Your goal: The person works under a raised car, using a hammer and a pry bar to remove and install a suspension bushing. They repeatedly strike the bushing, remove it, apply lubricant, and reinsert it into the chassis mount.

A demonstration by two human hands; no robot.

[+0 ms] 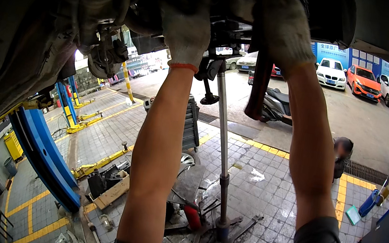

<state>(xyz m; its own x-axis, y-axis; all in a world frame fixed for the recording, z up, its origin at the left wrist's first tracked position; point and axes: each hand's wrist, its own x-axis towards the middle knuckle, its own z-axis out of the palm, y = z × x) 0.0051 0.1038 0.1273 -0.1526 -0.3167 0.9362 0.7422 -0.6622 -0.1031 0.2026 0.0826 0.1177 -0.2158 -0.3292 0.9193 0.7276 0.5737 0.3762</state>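
Both my arms reach up under a raised car's underbody [60, 3]. My left hand [187, 34], in a grey work glove with a red cuff, presses against dark parts above; what its fingers hold is hidden. My right hand [283, 26], also gloved, is closed around a long dark bar [259, 88] that hangs down from it. Between my arms a tall metal support stand [222, 141] rises from the floor to the underbody.
Blue lift posts [44, 153] and yellow lift arms [96, 162] stand at left. Tools and a red-handled jack [192, 218] lie around the stand's base on the wet tiled floor. A small person [341, 157] crouches at right. A scooter [278, 107] and parked cars [364, 79] sit outside.
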